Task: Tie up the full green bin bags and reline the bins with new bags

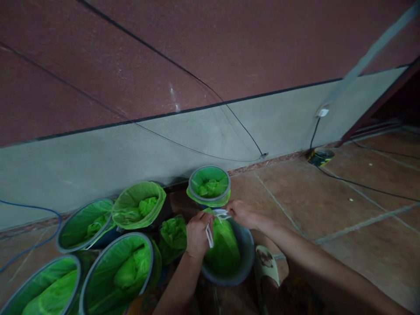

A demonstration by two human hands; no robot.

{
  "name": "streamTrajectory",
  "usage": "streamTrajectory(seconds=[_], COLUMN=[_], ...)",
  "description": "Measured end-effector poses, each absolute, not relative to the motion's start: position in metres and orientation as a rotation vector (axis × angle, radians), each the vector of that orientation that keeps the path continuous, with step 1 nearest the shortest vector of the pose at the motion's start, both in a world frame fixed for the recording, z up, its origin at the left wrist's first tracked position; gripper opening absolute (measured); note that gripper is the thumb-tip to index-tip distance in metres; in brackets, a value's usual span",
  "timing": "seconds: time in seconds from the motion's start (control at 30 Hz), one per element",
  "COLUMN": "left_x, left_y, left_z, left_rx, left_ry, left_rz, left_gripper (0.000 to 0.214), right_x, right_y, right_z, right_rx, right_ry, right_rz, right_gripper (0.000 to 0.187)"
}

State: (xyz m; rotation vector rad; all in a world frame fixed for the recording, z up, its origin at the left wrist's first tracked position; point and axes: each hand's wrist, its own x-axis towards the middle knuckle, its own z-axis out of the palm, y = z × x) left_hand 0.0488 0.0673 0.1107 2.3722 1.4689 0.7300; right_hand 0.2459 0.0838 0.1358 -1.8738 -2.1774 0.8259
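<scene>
My left hand [197, 234] is closed on a white drawstring [209, 235] of a green plastic bag liner [223, 247]. That liner sits inside a grey bucket [244, 262] in front of me. My right hand [241, 213] pinches the other white drawstring end [220, 213] at the bucket's far rim. Both hands are over the bucket's opening, close together.
Several more grey buckets with green liners stand around: one behind [209, 186], others to the left [85, 223] and near left [118, 271]. A grey and maroon wall [197, 127] with black cables runs behind. A slipper [266, 262] lies by the bucket on the tiled floor [344, 197].
</scene>
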Motion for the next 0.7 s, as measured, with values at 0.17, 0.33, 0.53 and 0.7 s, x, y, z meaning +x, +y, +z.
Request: streamTrajectory(seconds=[0.17,0.33,0.53,0.7], left_x=[0.045,0.053,0.063,0.06], left_y=[0.076,0.081,0.073,0.074], left_z=[0.106,0.108,0.115,0.111], left_rx=[1.938,1.075,0.881,1.117], left_ry=[1.599,1.261,1.08,0.936], left_rz=[0.639,0.793,0.833,0.702], left_gripper=[0.02,0.03,0.039,0.024], right_x=[0.254,0.261,0.256,0.243], right_y=[0.08,0.082,0.085,0.084], right_z=[0.136,0.145,0.153,0.147], right_rx=[-2.186,-1.823,-1.29,-1.147], right_ry=[-2.235,-2.259,-2.038,-2.028], right_rz=[0.761,1.05,1.393,1.223], right_gripper=[0.015,0.022,0.042,0.042])
